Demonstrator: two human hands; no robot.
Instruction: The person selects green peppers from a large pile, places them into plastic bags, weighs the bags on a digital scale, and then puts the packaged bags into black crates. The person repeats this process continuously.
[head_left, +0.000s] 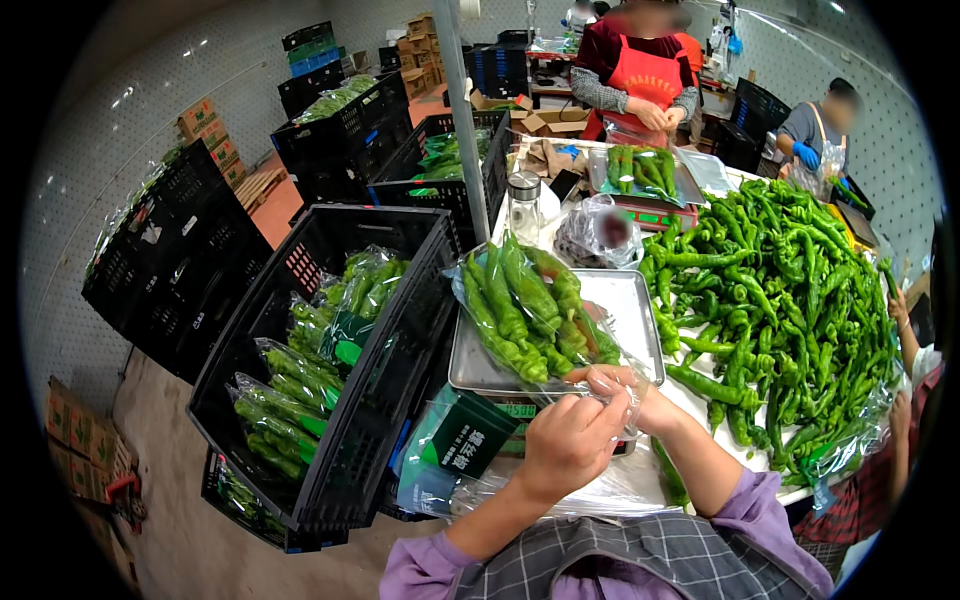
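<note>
A clear plastic bag of green peppers (521, 307) lies on the steel tray (634, 292) of a digital scale with a lit green display (517, 410). My left hand (570, 442) and my right hand (626, 394) meet at the bag's near end, both closed on its gathered film. Their fingertips overlap, so the exact grip of each is partly hidden. Flat printed bags (457, 435) lie left of the scale, near my left forearm. A large heap of loose green peppers (780, 300) covers the table to the right.
A black plastic crate (360, 360) with bagged peppers stands at left, beside a metal post (469, 127). Behind the scale are a glass jar (524, 206) and a second scale (652, 214) with bagged peppers. A person in a red apron (649, 75) stands opposite; other people are at right.
</note>
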